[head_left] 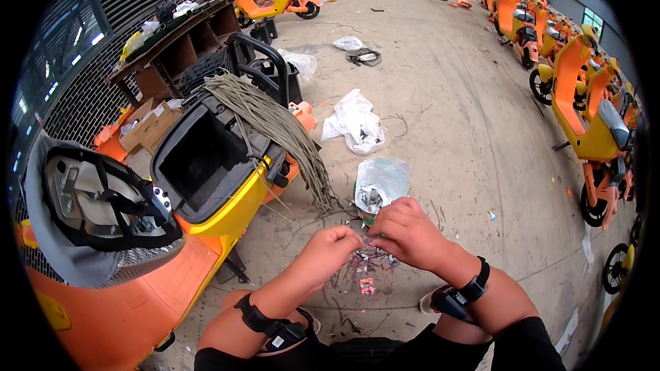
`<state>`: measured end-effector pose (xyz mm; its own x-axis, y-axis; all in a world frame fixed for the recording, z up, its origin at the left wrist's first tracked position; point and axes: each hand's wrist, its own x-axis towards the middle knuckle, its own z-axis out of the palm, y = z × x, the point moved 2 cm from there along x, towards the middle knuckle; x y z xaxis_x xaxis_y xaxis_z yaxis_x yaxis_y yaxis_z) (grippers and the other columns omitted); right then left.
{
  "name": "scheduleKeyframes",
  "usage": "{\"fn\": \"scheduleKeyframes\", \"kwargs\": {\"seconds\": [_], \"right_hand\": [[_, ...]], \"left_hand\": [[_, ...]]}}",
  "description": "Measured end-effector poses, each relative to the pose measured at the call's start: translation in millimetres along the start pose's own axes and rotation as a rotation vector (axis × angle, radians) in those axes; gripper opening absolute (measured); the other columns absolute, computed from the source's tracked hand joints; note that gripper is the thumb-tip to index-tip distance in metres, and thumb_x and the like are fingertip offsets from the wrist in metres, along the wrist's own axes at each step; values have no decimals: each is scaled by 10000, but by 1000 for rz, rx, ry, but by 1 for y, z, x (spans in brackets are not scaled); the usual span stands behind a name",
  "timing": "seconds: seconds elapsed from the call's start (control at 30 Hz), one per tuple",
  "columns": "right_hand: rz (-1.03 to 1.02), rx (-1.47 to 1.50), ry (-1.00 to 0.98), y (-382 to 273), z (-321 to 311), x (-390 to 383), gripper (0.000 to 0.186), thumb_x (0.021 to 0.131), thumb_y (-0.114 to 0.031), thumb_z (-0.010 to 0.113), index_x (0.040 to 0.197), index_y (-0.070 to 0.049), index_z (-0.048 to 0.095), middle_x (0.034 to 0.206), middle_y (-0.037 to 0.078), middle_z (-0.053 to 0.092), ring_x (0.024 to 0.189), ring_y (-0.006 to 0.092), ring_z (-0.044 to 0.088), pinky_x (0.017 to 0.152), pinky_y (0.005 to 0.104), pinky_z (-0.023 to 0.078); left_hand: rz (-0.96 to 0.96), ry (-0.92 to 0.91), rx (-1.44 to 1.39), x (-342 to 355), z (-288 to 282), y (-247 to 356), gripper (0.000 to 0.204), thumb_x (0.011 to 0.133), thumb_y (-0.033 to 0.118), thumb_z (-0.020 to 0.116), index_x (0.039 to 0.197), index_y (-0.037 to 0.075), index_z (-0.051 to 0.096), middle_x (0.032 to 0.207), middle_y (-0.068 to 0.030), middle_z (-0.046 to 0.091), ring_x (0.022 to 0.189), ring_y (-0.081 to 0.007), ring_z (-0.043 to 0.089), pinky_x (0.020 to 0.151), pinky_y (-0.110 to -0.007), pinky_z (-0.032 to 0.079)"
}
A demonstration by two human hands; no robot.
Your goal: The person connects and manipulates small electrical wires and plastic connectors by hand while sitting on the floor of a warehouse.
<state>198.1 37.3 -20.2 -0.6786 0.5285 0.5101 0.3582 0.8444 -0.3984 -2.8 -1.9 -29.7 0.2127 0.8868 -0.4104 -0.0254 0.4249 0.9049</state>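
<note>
black sleeves (526,343) are seen nearest, with bare, banded forearms (505,295) stretched forward. left hand (326,254) and right hand (410,235) are brought almost together, thumb and fingers of each drawn into a pinch; a small piece (362,240) seems to be gripped between the fingertips, above the littered floor (481,165), though its kind cannot be made out. main risk: through a slack pinch the piece could be dropped and lost among the thin dark scraps (354,266) below. if tugged too hard, it might be snapped or flicked away. just beyond the right hand, a plastic bag (387,170) is seen with a metal part (372,197) at its mouth; by a brushed knuckle it could be tipped and spilled. cord ends (324,192) are hung off the yellow scooter (237,216); by a wide left swing they might be snagged.
</note>
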Motion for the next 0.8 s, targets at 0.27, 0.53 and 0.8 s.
{"fn": "scheduleKeyframes", "kwargs": {"seconds": [0.27,0.53,0.8], "right_hand": [[-26,-34,78,-1,-3,4,231,778,-93,803,975,-143,694,979,15,660,980,243,620,898,380,443],[-39,-16,71,-1,-2,3,196,806,-107,784,975,-117,684,949,24,666,938,253,631,883,385,461],[-20,43,-11,2,3,0,151,836,-99,749,972,-102,683,914,38,673,915,259,643,876,388,457]], "left_hand": [[-171,-71,-251,-7,2,6,81,964,105,592,959,41,641,670,69,436,523,-37,338,482,-222,255],[160,35,225,-5,4,0,111,975,127,600,953,29,648,717,30,541,572,-70,464,518,-246,374],[641,176,954,-17,12,11,104,874,145,633,882,43,618,808,-163,650,720,-382,650,629,-474,517]]}}
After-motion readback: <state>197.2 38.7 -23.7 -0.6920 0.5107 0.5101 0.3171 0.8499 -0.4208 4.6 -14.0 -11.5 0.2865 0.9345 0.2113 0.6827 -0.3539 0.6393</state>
